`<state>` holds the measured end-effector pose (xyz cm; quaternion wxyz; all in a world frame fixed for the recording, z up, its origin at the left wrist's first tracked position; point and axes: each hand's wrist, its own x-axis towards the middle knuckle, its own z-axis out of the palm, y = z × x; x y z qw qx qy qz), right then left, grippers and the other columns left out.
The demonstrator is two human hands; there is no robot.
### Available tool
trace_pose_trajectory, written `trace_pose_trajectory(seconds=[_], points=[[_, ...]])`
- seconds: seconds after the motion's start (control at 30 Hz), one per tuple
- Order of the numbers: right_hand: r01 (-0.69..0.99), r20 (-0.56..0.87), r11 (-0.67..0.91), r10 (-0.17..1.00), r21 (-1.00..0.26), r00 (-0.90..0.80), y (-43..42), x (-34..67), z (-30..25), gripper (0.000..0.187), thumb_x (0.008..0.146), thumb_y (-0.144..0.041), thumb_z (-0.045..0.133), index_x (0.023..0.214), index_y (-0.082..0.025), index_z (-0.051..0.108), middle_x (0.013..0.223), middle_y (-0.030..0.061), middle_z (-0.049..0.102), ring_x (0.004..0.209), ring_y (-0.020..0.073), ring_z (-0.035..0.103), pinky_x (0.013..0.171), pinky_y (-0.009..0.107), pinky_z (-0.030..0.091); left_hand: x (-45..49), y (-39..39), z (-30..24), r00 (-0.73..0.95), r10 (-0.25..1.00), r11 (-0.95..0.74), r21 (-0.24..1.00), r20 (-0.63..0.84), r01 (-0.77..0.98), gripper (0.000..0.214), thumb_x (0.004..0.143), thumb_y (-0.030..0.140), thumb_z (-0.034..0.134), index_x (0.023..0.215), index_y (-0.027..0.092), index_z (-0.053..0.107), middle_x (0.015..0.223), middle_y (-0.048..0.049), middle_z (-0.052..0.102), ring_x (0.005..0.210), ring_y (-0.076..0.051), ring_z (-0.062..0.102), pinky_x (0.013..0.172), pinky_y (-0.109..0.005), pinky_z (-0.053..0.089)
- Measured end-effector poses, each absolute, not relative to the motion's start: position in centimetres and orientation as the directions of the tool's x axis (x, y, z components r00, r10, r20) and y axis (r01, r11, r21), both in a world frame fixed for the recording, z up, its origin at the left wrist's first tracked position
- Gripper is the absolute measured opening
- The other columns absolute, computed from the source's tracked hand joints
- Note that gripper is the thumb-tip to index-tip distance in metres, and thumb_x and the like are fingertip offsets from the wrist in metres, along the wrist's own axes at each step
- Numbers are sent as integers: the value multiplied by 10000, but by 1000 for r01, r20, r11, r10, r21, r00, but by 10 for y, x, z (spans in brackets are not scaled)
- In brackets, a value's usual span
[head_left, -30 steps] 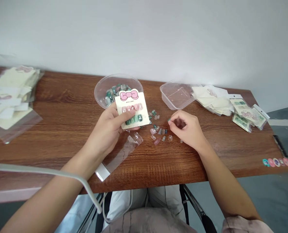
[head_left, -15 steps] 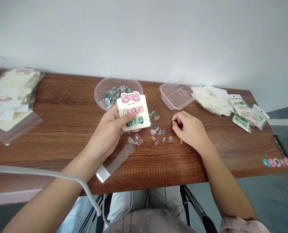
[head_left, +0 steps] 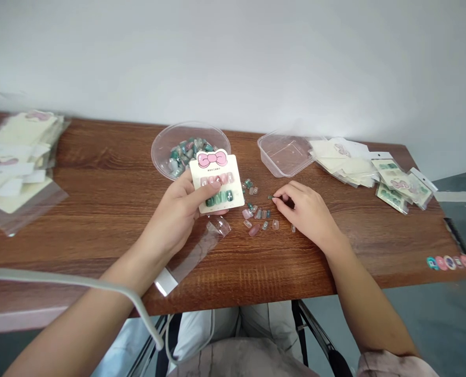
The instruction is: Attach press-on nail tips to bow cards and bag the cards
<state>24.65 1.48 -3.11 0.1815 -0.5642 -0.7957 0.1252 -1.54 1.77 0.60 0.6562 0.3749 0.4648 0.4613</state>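
Note:
My left hand [head_left: 181, 204] grips a cream display card [head_left: 236, 180] with a pink bow on top, thumb across its front. Two rows of press-on nails, pink above and green below, sit on the card. My right hand [head_left: 303, 209] pinches a small dark green press-on nail [head_left: 270, 197] between thumb and forefinger, to the right of the card. Loose press-on nails [head_left: 254, 230] in pink, clear and green lie scattered on the table between my hands. Below my left hand lies a clear plastic sleeve [head_left: 196, 257].
Behind the card stands a round clear tub [head_left: 158, 152] of nails. A rectangular clear container [head_left: 286, 157] is to its right, beside stacked cards [head_left: 346, 162] and bagged nail sets [head_left: 394, 183]. More bagged cards [head_left: 17, 157] lie far left. A white cable [head_left: 79, 281] crosses my left forearm.
My right hand has shifted slightly left with the green press-on nail, closer to the card. My left hand and the card have barely moved.

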Motion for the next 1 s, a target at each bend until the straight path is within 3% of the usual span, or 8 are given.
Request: trace_pose_trajectory(seconds=[0.2,0.33,0.5,1.0], points=[[797,155,405,913,-449,-377,15,242,-29,155,968,-213,678,822,-204,626,833,8,682,794,197,638,822,372,396,-12,16,8,139,942,334,897,-306,-290,350,862,290,794,1199,222,728,1225,-84,775,958,-236,758,678,-253,635],[758,200,454,890,-468,-409,15,247,-27,30,970,-186,672,967,-213,686,870,6,682,831,195,650,870,379,408,-11,14,8,157,939,339,897,-305,-286,404,875,294,787,1267,231,715,1283,-86,760,1014,-246,756,694,-251,639],[757,179,468,881,-456,-437,19,250,-32,155,1000,-231,652,1137,-231,723,1011,49,703,947,227,676,948,423,415,-11,13,8,165,932,357,893,-322,-275,416,880,291,788,1280,213,705,1278,-97,762,976,-236,761,663,-239,633],[744,141,449,887,-496,-441,24,251,-31,44,974,-222,713,1014,-209,723,898,2,685,887,202,654,941,395,357,-8,9,10,212,921,376,887,-327,-267,449,884,299,793,1302,186,675,1211,-98,776,883,-198,749,634,-230,621]])
